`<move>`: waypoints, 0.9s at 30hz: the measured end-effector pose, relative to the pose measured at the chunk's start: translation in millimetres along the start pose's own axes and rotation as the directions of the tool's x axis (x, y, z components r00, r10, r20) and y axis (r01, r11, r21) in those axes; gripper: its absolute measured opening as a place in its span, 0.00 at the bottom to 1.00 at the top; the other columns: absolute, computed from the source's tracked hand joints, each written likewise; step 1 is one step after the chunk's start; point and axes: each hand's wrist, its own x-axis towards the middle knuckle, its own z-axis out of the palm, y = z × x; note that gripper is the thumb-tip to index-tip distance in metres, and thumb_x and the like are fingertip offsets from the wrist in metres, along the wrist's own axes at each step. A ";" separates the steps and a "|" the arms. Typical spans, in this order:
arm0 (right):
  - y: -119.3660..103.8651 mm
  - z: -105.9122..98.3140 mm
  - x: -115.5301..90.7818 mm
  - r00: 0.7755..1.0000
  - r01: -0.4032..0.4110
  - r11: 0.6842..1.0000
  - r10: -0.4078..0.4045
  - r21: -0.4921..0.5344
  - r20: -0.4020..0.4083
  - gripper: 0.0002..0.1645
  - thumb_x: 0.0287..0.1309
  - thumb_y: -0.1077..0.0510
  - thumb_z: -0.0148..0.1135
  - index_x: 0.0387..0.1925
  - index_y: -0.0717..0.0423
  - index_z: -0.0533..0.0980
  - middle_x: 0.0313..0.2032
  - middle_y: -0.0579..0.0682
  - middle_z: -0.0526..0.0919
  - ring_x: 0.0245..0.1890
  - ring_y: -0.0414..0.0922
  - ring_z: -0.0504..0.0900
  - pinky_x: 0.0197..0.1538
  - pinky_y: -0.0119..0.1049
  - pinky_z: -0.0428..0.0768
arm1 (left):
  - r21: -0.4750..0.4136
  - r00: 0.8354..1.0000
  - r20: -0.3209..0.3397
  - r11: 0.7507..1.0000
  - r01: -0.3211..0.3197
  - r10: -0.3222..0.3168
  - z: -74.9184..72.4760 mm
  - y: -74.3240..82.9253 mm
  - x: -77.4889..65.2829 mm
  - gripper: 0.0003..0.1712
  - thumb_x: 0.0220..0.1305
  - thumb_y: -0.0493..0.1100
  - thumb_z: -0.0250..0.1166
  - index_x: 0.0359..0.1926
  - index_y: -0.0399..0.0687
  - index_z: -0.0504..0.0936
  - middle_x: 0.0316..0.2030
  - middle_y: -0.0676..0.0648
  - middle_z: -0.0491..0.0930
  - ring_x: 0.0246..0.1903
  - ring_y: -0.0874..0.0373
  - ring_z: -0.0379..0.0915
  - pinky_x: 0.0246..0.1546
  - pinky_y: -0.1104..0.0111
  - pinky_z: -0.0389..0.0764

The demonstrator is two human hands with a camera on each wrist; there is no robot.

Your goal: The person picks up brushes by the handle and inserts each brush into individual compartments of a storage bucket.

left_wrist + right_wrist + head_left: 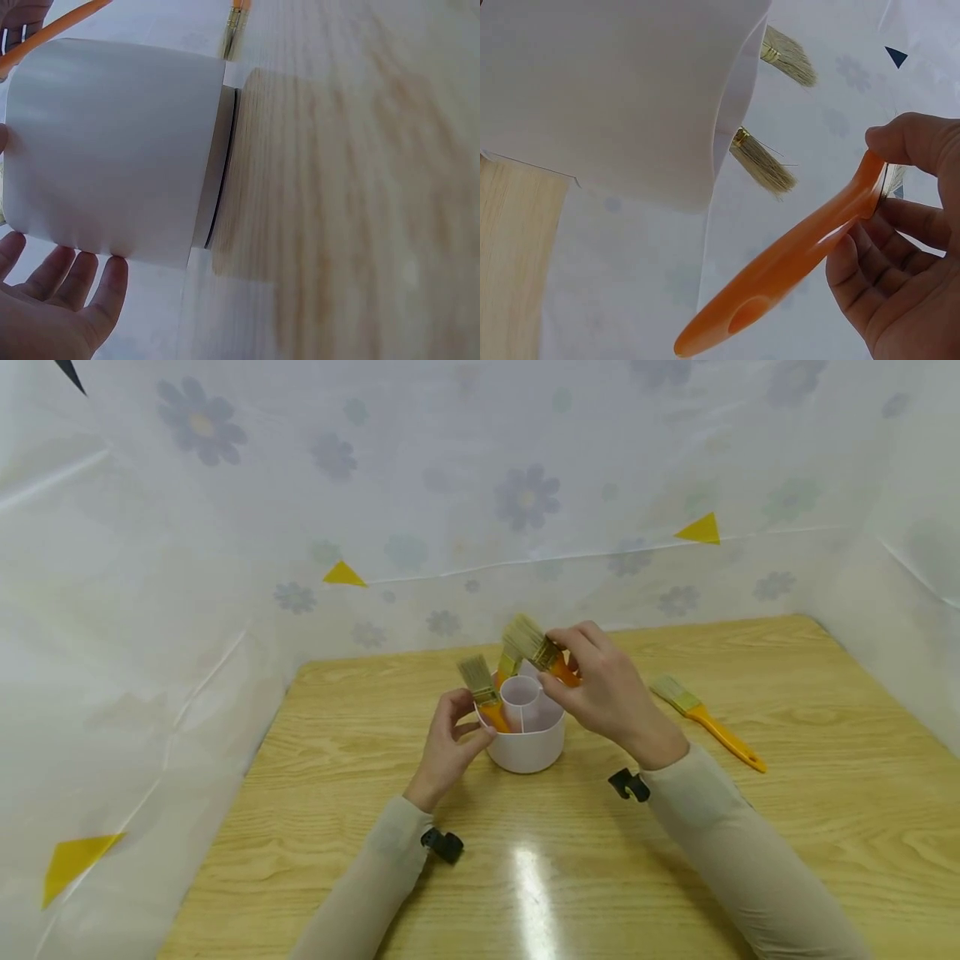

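A white round holder (528, 753) with a central tube and dividers stands on the table. My left hand (450, 747) holds its left side, several fingertips touching the outer wall in the left wrist view. My right hand (607, 693) pinches a paintbrush (780, 255) near its metal collar, at the holder's right. That brush has an orange handle, pointing down, and pale bristles. Two more paintbrushes stand bristles up in the holder: one leans at the left (480, 681); the other, at the back (506, 667), is partly hidden behind the held brush.
Another paintbrush (708, 725) with a yellow-orange handle lies on the wooden table (322, 860) to the right. Translucent flowered sheeting (450, 468) with yellow triangles rises behind the table and along both sides.
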 end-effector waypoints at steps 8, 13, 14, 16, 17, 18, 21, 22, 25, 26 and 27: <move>-1.3 2.1 3.6 1.000 0.005 1.000 -0.005 0.013 -0.010 0.26 0.52 0.60 0.69 0.53 0.63 0.74 0.41 0.54 0.74 0.29 0.44 0.72 0.29 0.34 0.73 | 0.006 1.000 -0.007 1.000 0.004 -0.004 0.1 -0.6 -0.7 0.32 0.58 0.28 0.63 0.61 0.30 0.59 0.60 0.32 0.63 0.61 0.38 0.61 0.58 0.45 0.67; -3.1 1.4 5.9 1.000 0.000 1.000 0.000 0.017 -0.011 0.26 0.52 0.59 0.69 0.53 0.63 0.73 0.40 0.53 0.74 0.29 0.44 0.71 0.28 0.34 0.73 | 0.014 1.000 0.002 1.000 0.001 -0.001 0.5 -1.5 -0.8 0.32 0.58 0.29 0.63 0.61 0.30 0.59 0.60 0.32 0.63 0.61 0.38 0.61 0.58 0.45 0.68; -3.6 1.5 6.5 1.000 0.000 1.000 0.000 0.018 -0.010 0.26 0.53 0.59 0.69 0.53 0.63 0.73 0.40 0.54 0.74 0.29 0.44 0.71 0.28 0.34 0.73 | 0.016 1.000 0.004 1.000 0.000 0.000 0.4 -1.6 -0.9 0.32 0.58 0.29 0.63 0.61 0.29 0.59 0.60 0.32 0.63 0.61 0.38 0.61 0.58 0.45 0.68; -4.5 1.6 7.9 1.000 -0.001 1.000 0.002 0.024 -0.009 0.27 0.53 0.59 0.69 0.54 0.64 0.73 0.40 0.54 0.74 0.29 0.45 0.72 0.28 0.34 0.74 | 0.022 1.000 0.006 1.000 0.002 -0.003 0.4 -1.5 -0.8 0.32 0.58 0.29 0.63 0.61 0.30 0.59 0.60 0.32 0.63 0.61 0.38 0.61 0.58 0.46 0.68; -4.8 1.7 8.6 1.000 -0.002 1.000 0.002 0.027 -0.010 0.27 0.53 0.59 0.69 0.54 0.64 0.73 0.40 0.54 0.74 0.29 0.46 0.72 0.28 0.34 0.74 | 0.023 1.000 0.007 1.000 0.003 -0.003 0.3 -1.5 -0.8 0.32 0.59 0.29 0.63 0.61 0.30 0.59 0.60 0.32 0.63 0.61 0.38 0.61 0.58 0.46 0.68; -5.1 1.8 9.4 1.000 -0.002 0.999 0.003 0.032 -0.011 0.27 0.53 0.59 0.69 0.54 0.64 0.73 0.40 0.54 0.74 0.29 0.46 0.72 0.28 0.34 0.74 | 0.022 1.000 0.007 1.000 0.003 -0.004 0.4 -1.3 -0.8 0.32 0.59 0.29 0.63 0.61 0.30 0.59 0.60 0.32 0.63 0.61 0.38 0.61 0.58 0.46 0.68; -6.3 2.4 12.0 1.000 -0.003 0.999 0.004 0.046 -0.015 0.27 0.53 0.59 0.69 0.54 0.64 0.73 0.41 0.54 0.74 0.29 0.47 0.72 0.29 0.34 0.74 | 0.023 1.000 0.010 1.000 0.006 -0.007 0.3 -0.9 -0.5 0.32 0.59 0.30 0.63 0.61 0.30 0.59 0.61 0.33 0.63 0.61 0.39 0.61 0.59 0.47 0.68; -6.5 2.7 12.9 1.000 -0.003 0.999 0.004 0.051 -0.017 0.27 0.53 0.59 0.69 0.54 0.65 0.73 0.41 0.54 0.74 0.29 0.47 0.72 0.29 0.34 0.74 | 0.023 1.000 0.011 1.000 0.005 -0.005 0.2 -0.9 -0.4 0.32 0.59 0.30 0.63 0.62 0.30 0.59 0.61 0.33 0.63 0.61 0.39 0.61 0.59 0.47 0.68; -7.6 3.9 15.5 1.000 -0.004 0.998 0.006 0.058 -0.023 0.27 0.53 0.59 0.69 0.54 0.64 0.73 0.41 0.54 0.74 0.29 0.45 0.72 0.29 0.34 0.74 | 0.024 1.000 0.014 1.000 0.007 -0.008 -0.3 -1.0 -0.3 0.32 0.59 0.30 0.63 0.62 0.31 0.59 0.61 0.33 0.62 0.61 0.39 0.61 0.59 0.47 0.67; -7.8 4.4 16.4 1.000 -0.006 0.998 0.007 0.064 -0.025 0.27 0.53 0.59 0.69 0.54 0.64 0.73 0.41 0.54 0.74 0.29 0.44 0.72 0.29 0.34 0.74 | 0.024 1.000 0.014 1.000 0.008 -0.008 -0.5 -1.4 -0.3 0.32 0.59 0.30 0.63 0.62 0.31 0.59 0.61 0.33 0.62 0.61 0.39 0.61 0.59 0.47 0.67; -8.2 5.0 17.4 1.000 -0.006 0.997 0.008 0.071 -0.028 0.27 0.53 0.60 0.68 0.54 0.64 0.73 0.41 0.54 0.74 0.29 0.44 0.72 0.29 0.34 0.74 | 0.023 1.000 0.014 1.000 0.012 -0.012 -0.8 -1.9 -0.2 0.32 0.59 0.30 0.63 0.62 0.31 0.59 0.61 0.34 0.62 0.61 0.40 0.61 0.59 0.47 0.67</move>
